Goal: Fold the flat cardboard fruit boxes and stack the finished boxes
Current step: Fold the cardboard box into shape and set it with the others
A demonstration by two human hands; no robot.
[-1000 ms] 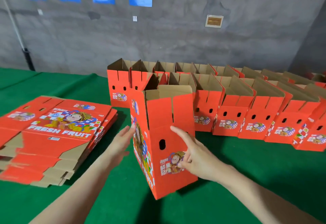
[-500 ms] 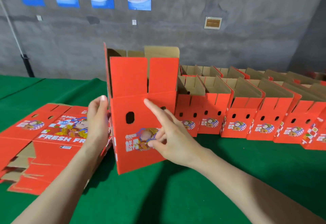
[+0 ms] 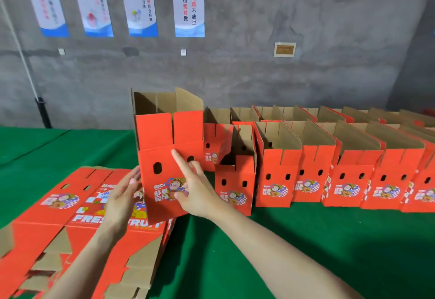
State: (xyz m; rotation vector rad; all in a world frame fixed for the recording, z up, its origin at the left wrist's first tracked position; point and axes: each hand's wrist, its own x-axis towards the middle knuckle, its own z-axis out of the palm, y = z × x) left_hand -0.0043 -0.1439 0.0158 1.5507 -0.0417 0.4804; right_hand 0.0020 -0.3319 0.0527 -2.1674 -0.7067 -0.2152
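I have the box [image 3: 169, 164] up between my two hands. It stands almost straight near the middle of the table [image 3: 282, 263], with its top flaps [image 3: 164, 129] open. From the box, the flat stack [image 3: 77, 216] lies at 8 o'clock. The row [image 3: 306, 176] of done boxes runs off at 3 o'clock, and its first one is just beside my box. I cannot tell if the box's bottom touches the table.

It is thin cardboard, so I think it is light. The walls look stiff, but they will bend at the fold lines, and the flaps will flop. A hard squeeze could dent a wall. The printed skin looks smooth and may slip. I would hold two facing walls low down, under the holes [image 3: 157, 168], and never by the flaps.

My left hand [image 3: 124, 195] is at the box's 9 o'clock. Its fingers [image 3: 135, 176] are straight and close together, by the left wall. My right hand [image 3: 195, 192] lies flat on the front wall, fingers straight and spread, the first one pointing to 11 o'clock. Neither hand curls round anything. Both arms come up from 6 o'clock.
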